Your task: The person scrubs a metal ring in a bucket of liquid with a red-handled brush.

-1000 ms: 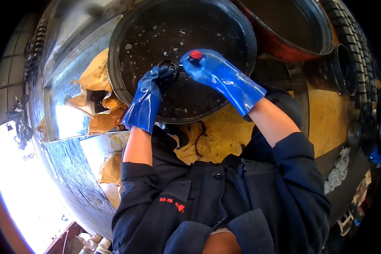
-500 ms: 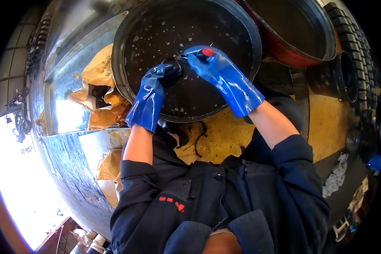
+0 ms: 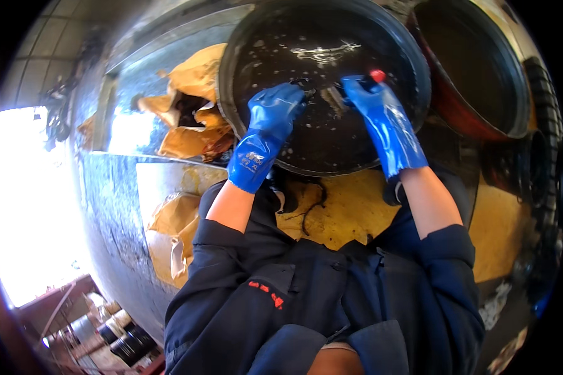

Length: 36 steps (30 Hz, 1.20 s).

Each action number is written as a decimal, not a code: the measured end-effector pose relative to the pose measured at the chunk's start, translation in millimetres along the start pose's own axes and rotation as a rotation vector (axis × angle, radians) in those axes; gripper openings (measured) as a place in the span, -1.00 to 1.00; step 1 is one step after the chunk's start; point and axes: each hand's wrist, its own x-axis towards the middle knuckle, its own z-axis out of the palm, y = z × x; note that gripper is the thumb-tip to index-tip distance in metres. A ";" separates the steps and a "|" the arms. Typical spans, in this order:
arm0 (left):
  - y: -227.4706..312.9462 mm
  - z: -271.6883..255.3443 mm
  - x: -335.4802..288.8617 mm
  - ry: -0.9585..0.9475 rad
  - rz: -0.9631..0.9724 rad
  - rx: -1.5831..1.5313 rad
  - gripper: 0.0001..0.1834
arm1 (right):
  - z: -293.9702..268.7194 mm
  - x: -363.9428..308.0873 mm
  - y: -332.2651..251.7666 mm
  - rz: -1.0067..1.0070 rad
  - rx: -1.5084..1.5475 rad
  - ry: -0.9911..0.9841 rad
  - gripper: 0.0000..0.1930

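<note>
Both my hands wear long, wet blue rubber gloves and are over a big round black tub [image 3: 231, 106] of dark liquid. My left hand [image 3: 274, 107], left of the tub's middle, is closed around a small black, wet piece [image 3: 305, 87]; its exact kind I cannot make out. To the right, my right hand [image 3: 370, 100] is closed on a tool with a red handle end [image 3: 378, 76] sticking up from the fist. The tool's far end is hard to see against the dark liquid. A gap lies between the two hands.
Torn brown paper sacking [image 3: 197, 75] lies on the metal ledge left of the tub, with more brown paper [image 3: 176, 215] nearer me. A second round tub with a red outside [image 3: 466, 115] stands at the right. Stacked black ribbed things [image 3: 544, 94] line the far right.
My hands have moved apart, the right one drawing away from the black piece in the left. The view has shifted, so the tub sits further right. Ripples now show on the liquid.
</note>
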 end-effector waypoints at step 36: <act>-36.1 119.6 -15.8 -0.678 -1.517 -0.935 -0.52 | -91.5 -33.1 -11.2 0.051 -0.050 0.007 -0.70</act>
